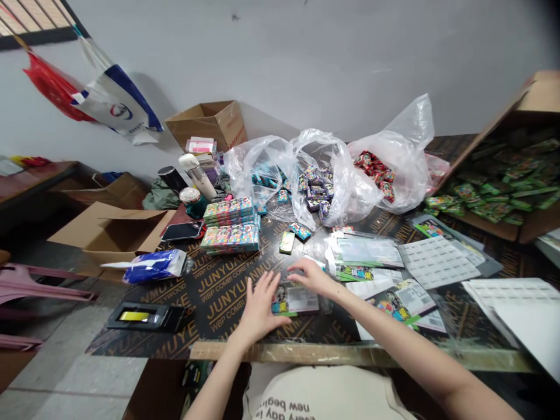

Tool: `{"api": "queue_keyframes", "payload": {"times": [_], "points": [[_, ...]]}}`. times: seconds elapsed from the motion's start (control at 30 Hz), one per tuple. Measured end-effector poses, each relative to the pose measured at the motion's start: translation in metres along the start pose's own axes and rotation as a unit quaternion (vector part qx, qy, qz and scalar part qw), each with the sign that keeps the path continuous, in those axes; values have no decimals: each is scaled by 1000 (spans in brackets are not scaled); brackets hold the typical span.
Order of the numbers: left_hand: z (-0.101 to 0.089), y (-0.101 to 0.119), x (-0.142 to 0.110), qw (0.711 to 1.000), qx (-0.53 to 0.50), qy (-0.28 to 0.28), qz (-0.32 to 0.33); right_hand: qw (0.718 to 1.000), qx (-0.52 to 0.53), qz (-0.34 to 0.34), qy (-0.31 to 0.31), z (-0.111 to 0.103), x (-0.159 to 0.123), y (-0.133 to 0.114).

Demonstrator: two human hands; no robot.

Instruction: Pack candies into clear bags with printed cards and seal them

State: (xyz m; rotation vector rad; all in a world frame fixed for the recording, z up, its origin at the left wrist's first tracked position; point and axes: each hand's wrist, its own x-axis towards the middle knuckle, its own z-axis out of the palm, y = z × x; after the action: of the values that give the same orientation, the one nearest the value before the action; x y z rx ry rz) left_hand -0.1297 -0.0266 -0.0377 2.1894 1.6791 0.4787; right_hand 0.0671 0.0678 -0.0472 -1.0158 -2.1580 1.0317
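My left hand [261, 306] lies with its fingers spread at the left edge of a flat printed packet [304, 298] in clear plastic. Its thumb reaches over the packet's lower edge. Above the packet's upper edge is my right hand [312, 277], fingers bent and apart, with nothing visible between them. A small piece, partly hidden behind the right hand, shows a light blue edge. Just beyond the hands lie a small green and white pack [287, 242] and a small blue pack [300, 231]. To the left, small colourful boxes [230, 236] stand in stacked rows.
Clear bags hold blue, purple [319, 189] and red packs [376, 172] at the back. A carton [520, 224] of green packs stands right. Flat packets [370, 254] and label sheets [437, 259] lie nearer. Left are a phone [181, 231], a tissue pack [155, 265] and a black tray [146, 318].
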Motion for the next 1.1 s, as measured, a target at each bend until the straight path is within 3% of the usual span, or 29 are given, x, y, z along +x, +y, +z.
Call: {"api": "queue_keyframes", "payload": {"times": [0.07, 0.17, 0.3, 0.4, 0.67, 0.9, 1.0, 1.1], "points": [[14, 7, 1, 997, 48, -52, 38, 993, -105, -3, 50, -1, 19, 8], [30, 15, 8, 993, 78, -62, 64, 975, -213, 30, 56, -3, 46, 20], [38, 24, 20, 990, 64, -66, 106, 970, -239, 26, 36, 1, 71, 29], [34, 21, 20, 991, 59, -51, 107, 974, -224, 10, 23, 0, 78, 29], [5, -26, -5, 997, 47, -51, 20, 989, -129, 39, 66, -26, 83, 39], [-9, -41, -16, 994, 71, -83, -17, 991, -124, 28, 43, -14, 61, 43], [-12, -42, -18, 991, 87, -90, -39, 986, -167, 12, 5, -8, 46, 42], [-6, -34, -15, 993, 71, -92, -11, 976, -215, -8, -20, 0, 37, 40]]}}
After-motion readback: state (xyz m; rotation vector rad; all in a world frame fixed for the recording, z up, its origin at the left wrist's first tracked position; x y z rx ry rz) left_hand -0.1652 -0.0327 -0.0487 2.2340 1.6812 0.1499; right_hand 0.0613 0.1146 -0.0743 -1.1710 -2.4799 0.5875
